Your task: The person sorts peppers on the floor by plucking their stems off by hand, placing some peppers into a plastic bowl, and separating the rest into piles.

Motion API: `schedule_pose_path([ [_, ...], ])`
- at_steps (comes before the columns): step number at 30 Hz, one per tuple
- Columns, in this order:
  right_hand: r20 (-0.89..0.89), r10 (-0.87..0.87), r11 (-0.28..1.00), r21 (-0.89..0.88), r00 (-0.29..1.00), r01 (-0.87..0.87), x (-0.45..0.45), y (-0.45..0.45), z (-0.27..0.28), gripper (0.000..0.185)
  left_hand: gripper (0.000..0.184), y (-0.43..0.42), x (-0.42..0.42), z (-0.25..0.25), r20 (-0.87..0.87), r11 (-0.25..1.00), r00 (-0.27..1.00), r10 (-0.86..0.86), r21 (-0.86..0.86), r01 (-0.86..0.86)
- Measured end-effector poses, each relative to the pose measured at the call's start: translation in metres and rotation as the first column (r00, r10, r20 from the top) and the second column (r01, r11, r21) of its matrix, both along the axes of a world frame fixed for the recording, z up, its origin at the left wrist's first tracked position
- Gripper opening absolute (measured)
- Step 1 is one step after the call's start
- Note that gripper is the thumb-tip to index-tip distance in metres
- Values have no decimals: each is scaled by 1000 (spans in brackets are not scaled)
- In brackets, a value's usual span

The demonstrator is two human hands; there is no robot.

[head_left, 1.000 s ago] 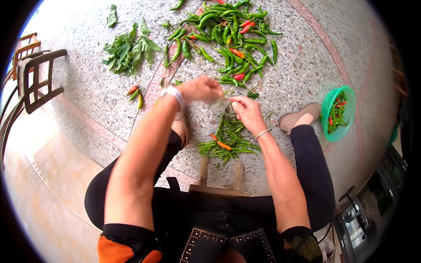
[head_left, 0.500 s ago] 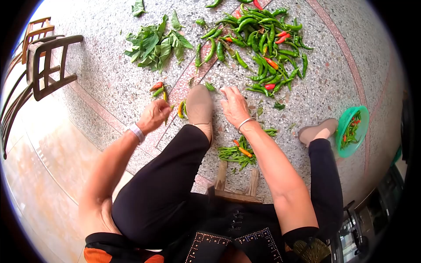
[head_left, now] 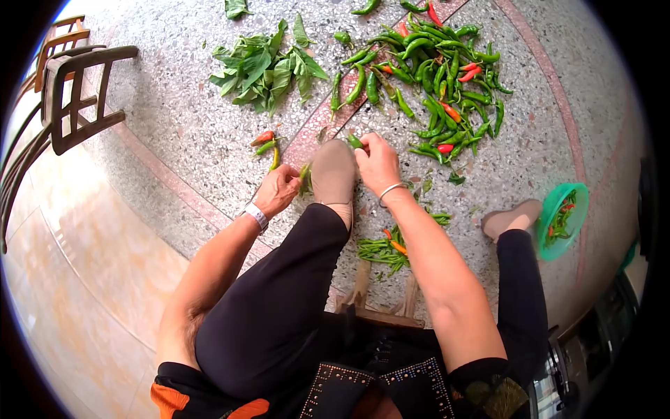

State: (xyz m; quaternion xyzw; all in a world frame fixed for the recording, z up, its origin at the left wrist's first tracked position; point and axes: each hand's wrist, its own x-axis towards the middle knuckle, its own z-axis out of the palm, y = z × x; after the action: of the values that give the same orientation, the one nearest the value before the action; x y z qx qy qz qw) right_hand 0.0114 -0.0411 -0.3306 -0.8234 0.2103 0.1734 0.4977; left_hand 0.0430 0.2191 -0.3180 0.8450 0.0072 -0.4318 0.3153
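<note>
My left hand (head_left: 279,190), with a pale band at its wrist, is closed in a pinch beside the brown shoe (head_left: 332,171). At its fingertips is a blurred yellow-green chili pepper (head_left: 305,180). On the shoe's other side my right hand (head_left: 379,164) has thumb and fingers closed at a short green chili pepper (head_left: 355,141). A red-brown chili (head_left: 262,138), a green one and a yellowish one lie just beyond the left hand. The large chili heap (head_left: 447,91) spreads past the right hand.
A pile of green leaves (head_left: 269,70) lies at the upper left. Small thin chilies (head_left: 382,251) rest by a low wooden stool (head_left: 380,318). A green plastic basket (head_left: 562,222) holding chilies stands beside the other shoe. Wooden chairs (head_left: 84,105) stand at the left.
My left hand has moved right to the chilies beside the shoe. My right hand has closed at the short green chili. The whole view has shifted slightly.
</note>
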Motion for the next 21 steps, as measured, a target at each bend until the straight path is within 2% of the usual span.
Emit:
schedule_pose_path([
  [1, -156, -109, 963, 229, 982, 143, 5, -6, 13, 18, 27, -8, 3, 9, -24, 999, 999, 41, 5, -41],
  [2, -327, -178, 856, 414, 928, 310, 7, -13, 22, 17, 24, -8, 4, 8, 37, 1000, 999, -4, 0, 4],
  [4, -386, -206, 688, 597, 899, 414, -5, -27, 26, 20, 21, -16, 8, 7, 397, 990, 907, -141, 73, 122],
  [6, -418, -252, 502, 715, 873, 487, -21, -35, 24, 21, 17, -30, 16, 15, 424, 996, 903, -73, -16, 88],
  [8, -426, -253, 449, 743, 869, 496, -28, -38, 32, 21, 20, -54, 28, 32, 377, 983, 925, -50, -145, 112],
  [11, -439, -181, 418, 776, 880, 473, -35, -40, 37, 25, 36, -91, 37, 54, 300, 904, 950, -82, -380, 198],
  [14, -501, -185, 387, 754, 846, 531, -34, -39, 54, 25, 37, -115, 38, 62, 164, 811, 977, -136, -548, 205],
  [15, -491, -172, 386, 764, 854, 517, -35, -40, 54, 24, 34, -117, 41, 63, 127, 788, 967, -219, -561, 252],
  [18, -493, -113, 337, 798, 863, 500, -36, -44, 57, 24, 31, -116, 41, 53, -136, 806, 966, -219, -584, 101],
  [21, -540, -78, 238, 806, 838, 542, -34, -43, 64, 25, 26, -114, 39, 52, -228, 789, 963, -143, -613, -28],
])
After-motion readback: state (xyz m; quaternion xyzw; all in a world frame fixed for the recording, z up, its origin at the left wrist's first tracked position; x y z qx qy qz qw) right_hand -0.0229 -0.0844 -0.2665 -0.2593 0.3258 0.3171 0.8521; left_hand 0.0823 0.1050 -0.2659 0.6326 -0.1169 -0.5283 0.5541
